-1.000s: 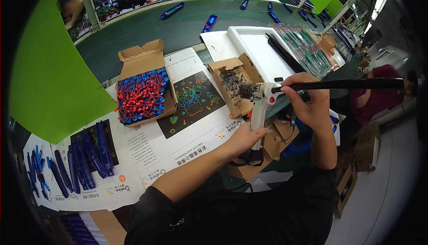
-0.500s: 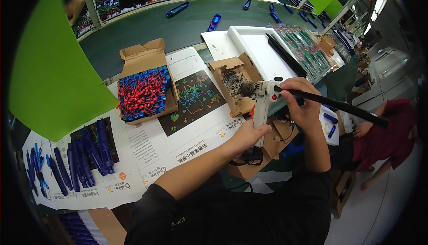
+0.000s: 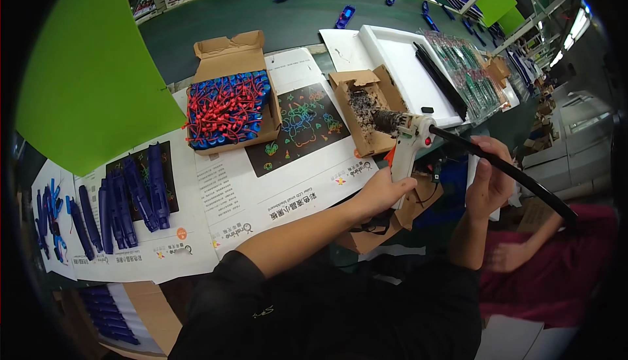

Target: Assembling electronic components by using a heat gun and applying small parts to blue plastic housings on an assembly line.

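My left hand (image 3: 384, 193) is wrapped round the handle of a white hot glue gun (image 3: 405, 152), whose nozzle end is dark with crusted residue. That nozzle rests over a small open cardboard box (image 3: 390, 85) with grey and black scraps inside. A long black glue stick (image 3: 546, 195) sticks out of the gun's back end, slanting down to the right. Partway along the stick, my right hand (image 3: 490, 180) grips it between thumb and fingers.
Left of the gun, a cardboard box (image 3: 229, 42) holds blue parts with red wires. Dark blue casings (image 3: 157, 186) lie at the left. A white foam tray (image 3: 399, 52) holds black sticks, beside bagged circuit boards (image 3: 468, 65). At right, a person in maroon (image 3: 556, 262) is close.
My right hand has slid back along the glue stick, away from the gun. The whole view has shifted, and the person in maroon appears nearer.
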The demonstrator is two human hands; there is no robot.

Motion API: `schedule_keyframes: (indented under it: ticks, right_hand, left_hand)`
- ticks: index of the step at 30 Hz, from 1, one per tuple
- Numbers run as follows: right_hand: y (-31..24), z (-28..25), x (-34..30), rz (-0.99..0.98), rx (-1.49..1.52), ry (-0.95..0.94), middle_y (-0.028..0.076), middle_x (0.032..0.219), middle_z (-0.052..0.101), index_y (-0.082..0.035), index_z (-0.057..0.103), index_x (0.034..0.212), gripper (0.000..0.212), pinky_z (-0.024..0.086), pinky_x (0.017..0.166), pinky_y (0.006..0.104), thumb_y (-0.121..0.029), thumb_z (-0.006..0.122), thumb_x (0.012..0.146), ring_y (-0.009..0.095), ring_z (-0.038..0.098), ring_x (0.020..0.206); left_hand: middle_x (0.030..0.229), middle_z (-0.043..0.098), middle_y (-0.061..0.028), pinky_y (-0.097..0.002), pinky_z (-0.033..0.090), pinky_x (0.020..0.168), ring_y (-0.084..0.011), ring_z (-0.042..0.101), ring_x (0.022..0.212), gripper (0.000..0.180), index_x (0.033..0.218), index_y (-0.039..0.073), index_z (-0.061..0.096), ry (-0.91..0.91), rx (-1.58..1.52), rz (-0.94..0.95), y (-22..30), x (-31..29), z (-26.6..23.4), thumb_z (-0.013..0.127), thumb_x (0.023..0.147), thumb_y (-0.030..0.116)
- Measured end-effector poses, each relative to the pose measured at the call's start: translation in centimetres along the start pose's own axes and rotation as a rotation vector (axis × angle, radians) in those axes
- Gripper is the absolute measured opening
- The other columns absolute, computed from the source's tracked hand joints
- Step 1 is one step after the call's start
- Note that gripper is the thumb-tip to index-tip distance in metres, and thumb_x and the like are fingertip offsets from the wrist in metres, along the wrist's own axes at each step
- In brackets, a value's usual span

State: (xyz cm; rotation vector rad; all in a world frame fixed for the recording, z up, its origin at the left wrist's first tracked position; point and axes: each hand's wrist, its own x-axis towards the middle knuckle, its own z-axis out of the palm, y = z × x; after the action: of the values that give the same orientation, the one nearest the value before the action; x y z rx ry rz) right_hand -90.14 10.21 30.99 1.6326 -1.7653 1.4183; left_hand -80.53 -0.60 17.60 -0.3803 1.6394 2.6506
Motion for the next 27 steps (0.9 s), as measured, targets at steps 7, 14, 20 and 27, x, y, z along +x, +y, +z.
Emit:
schedule_keyframes:
  ticks: [7,14,20,27]
  right_hand:
    - [2.3,1.6,-7.2,0.494,0.176,0.044,0.021,0.129,0.041,0.003,0.023,0.139,0.078,0.045,0.084,0.0337,-0.032,0.064,0.083,0.022,0.053,0.101]
    - [3.9,5.0,-8.5,0.959,0.336,-0.004,0.012,0.102,0.060,0.007,0.052,0.110,0.035,0.046,0.077,0.0271,-0.018,0.060,0.087,0.015,0.057,0.087]
    - [6.4,6.2,-6.4,1.094,0.419,0.149,0.008,0.084,0.062,0.004,0.055,0.105,0.034,0.050,0.061,0.0264,-0.026,0.052,0.090,0.015,0.062,0.069]
    - [8.5,6.4,-5.1,1.226,0.327,-0.122,0.004,0.065,0.056,0.000,0.058,0.091,0.037,0.046,0.047,0.0251,-0.035,0.048,0.092,0.012,0.057,0.053]
  left_hand:
    - [0.087,0.062,-0.0108,-0.0289,0.048,0.069,-0.0152,0.060,0.077,0.040,0.107,-0.005,0.055,-0.010,0.059,0.022,0.1,-0.8,0.4,0.059,0.082,0.026]
    - [0.087,0.063,-0.0193,-0.0350,0.049,0.073,-0.0310,0.063,0.080,0.046,0.100,-0.006,0.054,0.196,0.191,0.203,-1.2,-0.3,2.0,0.065,0.073,0.029]
    - [0.104,0.048,-0.0274,-0.0416,0.043,0.086,-0.0392,0.050,0.102,0.068,0.110,-0.010,0.043,0.236,0.573,0.205,0.1,-0.8,1.0,0.070,0.069,0.037]
    - [0.097,0.056,-0.0156,-0.0399,0.042,0.086,-0.0326,0.052,0.097,0.031,0.101,0.002,0.055,0.113,0.939,0.451,2.9,-17.0,-8.0,0.063,0.081,0.025]
